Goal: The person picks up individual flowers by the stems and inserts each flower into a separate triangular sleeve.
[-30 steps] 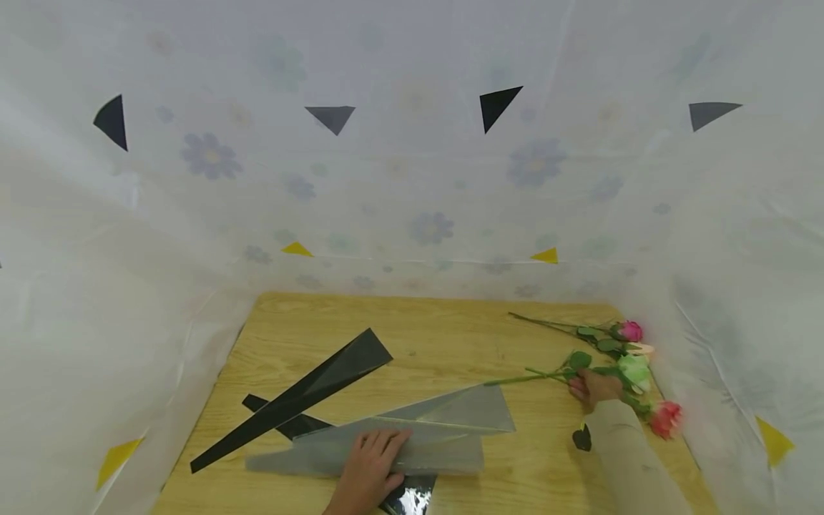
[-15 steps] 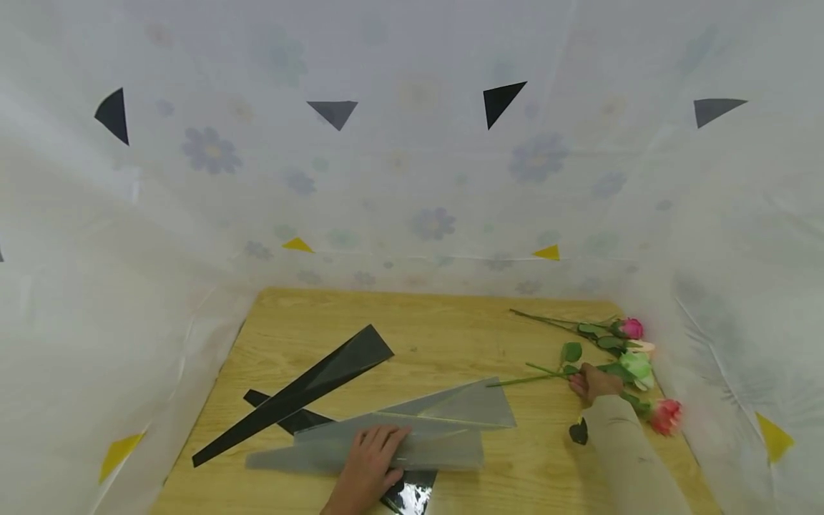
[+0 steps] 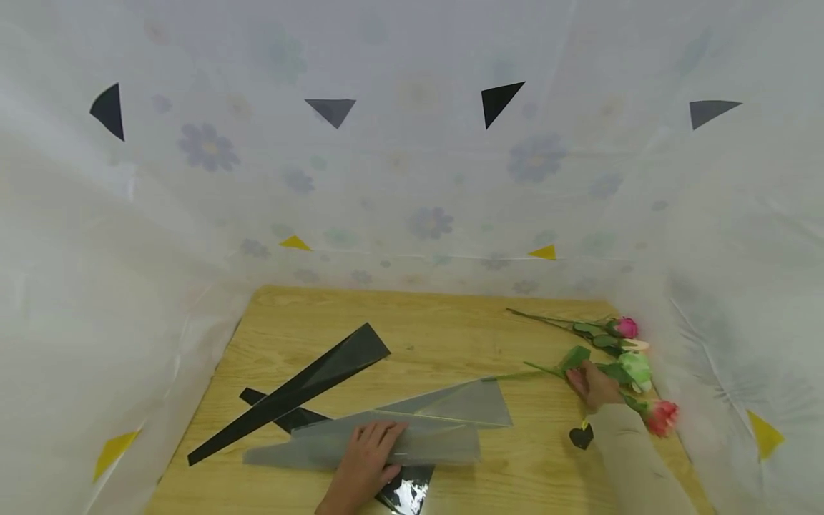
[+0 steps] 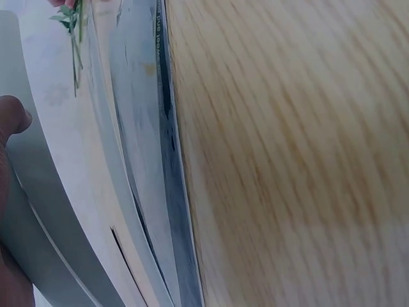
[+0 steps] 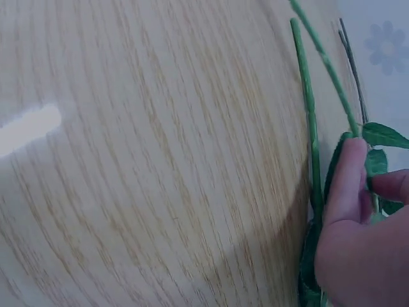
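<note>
My left hand rests with extended fingers on a translucent grey flower sleeve. Another grey sleeve overlaps it just behind. The thumb lies over grey film in the left wrist view. On the right side, my right hand pinches a green rose stem between thumb and fingers, beside its leaves. That stem's tip reaches the wide end of the rear grey sleeve. A shorter stem lies alongside. Pale green and coral-pink roses lie beyond the hand; which one it holds I cannot tell.
Black sleeves lie crossed on the left of the wooden table, and a glossy black one sticks out under the left hand. A magenta rose lies at the back right. A black heart-shaped tag hangs near the right wrist. White sheeting surrounds the table.
The leaves by my right hand have turned while the fingers keep their pinch on the stem. The left hand stays in place on the grey sleeve.
</note>
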`<state>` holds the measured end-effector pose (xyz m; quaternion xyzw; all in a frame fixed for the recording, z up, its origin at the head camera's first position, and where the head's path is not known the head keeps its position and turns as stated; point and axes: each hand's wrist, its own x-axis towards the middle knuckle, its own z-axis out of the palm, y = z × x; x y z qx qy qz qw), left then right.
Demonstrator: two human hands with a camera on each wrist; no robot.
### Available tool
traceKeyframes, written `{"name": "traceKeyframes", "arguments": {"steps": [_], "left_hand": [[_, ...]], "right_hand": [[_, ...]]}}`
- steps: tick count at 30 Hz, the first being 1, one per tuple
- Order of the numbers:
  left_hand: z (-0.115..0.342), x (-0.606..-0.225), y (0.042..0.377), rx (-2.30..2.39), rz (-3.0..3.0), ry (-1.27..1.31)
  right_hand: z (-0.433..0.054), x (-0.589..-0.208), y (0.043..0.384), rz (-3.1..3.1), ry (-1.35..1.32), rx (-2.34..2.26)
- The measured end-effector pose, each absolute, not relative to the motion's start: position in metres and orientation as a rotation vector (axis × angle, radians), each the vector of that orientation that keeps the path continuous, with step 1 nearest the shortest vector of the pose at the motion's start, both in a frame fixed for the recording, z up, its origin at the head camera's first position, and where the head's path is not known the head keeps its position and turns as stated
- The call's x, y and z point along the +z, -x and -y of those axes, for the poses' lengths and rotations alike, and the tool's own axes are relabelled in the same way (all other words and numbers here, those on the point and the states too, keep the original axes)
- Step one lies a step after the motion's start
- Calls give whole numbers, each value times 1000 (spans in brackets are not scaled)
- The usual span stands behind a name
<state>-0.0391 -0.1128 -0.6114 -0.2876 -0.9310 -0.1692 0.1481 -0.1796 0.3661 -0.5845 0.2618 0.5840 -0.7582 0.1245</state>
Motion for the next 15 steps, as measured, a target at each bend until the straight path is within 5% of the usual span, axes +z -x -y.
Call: {"name": "traceKeyframes", "arguments": {"steps": [3,15], "left_hand": [[113,-611,40,-489,2678,829],[113,-607,45,-495,2718,797]], "right_hand": [[-362,-579,179,-1464,-884,-2443],[-366,-574,179,-1004,-574,-2688]]}}
